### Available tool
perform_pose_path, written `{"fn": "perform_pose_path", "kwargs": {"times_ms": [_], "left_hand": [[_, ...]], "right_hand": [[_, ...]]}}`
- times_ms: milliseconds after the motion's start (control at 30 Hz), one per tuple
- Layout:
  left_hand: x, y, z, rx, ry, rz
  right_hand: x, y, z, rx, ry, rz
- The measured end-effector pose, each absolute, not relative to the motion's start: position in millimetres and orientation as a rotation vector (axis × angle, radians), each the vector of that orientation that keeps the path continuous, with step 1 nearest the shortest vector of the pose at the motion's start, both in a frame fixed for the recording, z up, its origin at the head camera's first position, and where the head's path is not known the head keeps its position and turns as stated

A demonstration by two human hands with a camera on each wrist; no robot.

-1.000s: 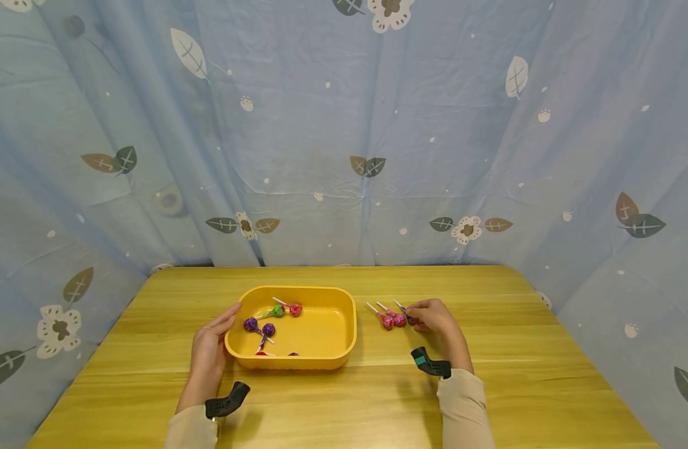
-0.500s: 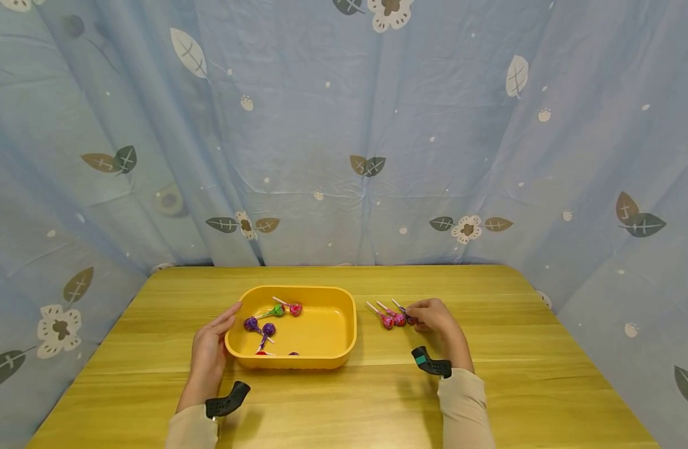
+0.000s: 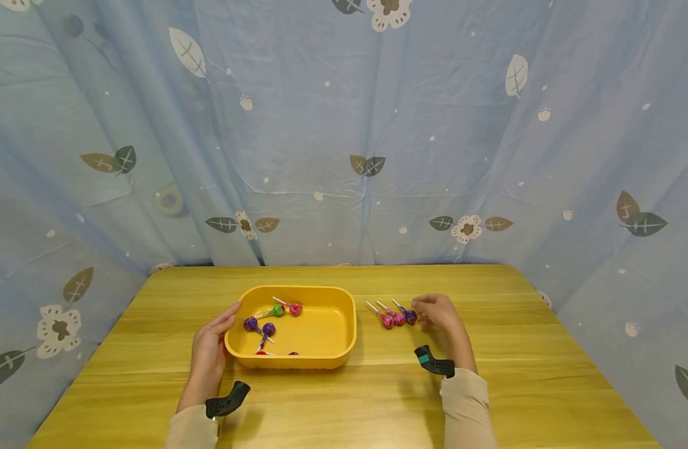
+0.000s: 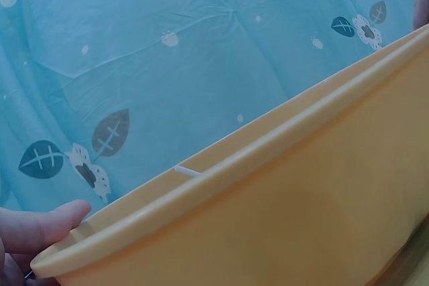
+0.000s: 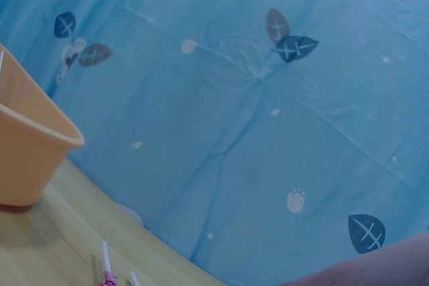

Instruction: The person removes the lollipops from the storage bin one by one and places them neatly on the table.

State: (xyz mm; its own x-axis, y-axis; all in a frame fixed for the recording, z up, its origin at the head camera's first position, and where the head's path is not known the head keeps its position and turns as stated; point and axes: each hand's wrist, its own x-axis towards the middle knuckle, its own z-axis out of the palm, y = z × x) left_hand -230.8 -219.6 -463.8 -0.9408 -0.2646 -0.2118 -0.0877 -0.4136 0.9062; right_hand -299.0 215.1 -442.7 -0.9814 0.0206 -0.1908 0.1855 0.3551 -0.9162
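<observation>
My left hand lies along the left end of a yellow plastic box, its fingers fairly straight against the outside and a fingertip at the rim. In the left wrist view a digit rests at the rim's corner. Inside are several wrapped lollipops: a green one, a pink one and purple ones. My right hand, loosely bent and holding nothing, is just right of a purple lollipop. This one lies in a row with two pink lollipops, sticks pointing back left.
The box and the lollipop row share a wooden table. A blue patterned curtain hangs behind its far edge and at both sides. Each wrist wears a black camera mount.
My right hand has let go of the purple lollipop and drawn slightly right, so its wrapped head now shows beside the pink ones. The left hand and box have stayed put.
</observation>
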Motion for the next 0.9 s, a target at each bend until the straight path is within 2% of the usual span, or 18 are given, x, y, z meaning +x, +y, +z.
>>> {"fn": "perform_pose_path", "kwargs": {"times_ms": [233,900], "left_hand": [[-232,-220,-465,0.512,-1.617,-2.511],[-231,-217,-466,0.491,-1.611,-2.478]], "right_hand": [[-301,206,-439,0.201,2.469,-1.761],[-308,129,-434,-0.102,2.402,-1.872]]}}
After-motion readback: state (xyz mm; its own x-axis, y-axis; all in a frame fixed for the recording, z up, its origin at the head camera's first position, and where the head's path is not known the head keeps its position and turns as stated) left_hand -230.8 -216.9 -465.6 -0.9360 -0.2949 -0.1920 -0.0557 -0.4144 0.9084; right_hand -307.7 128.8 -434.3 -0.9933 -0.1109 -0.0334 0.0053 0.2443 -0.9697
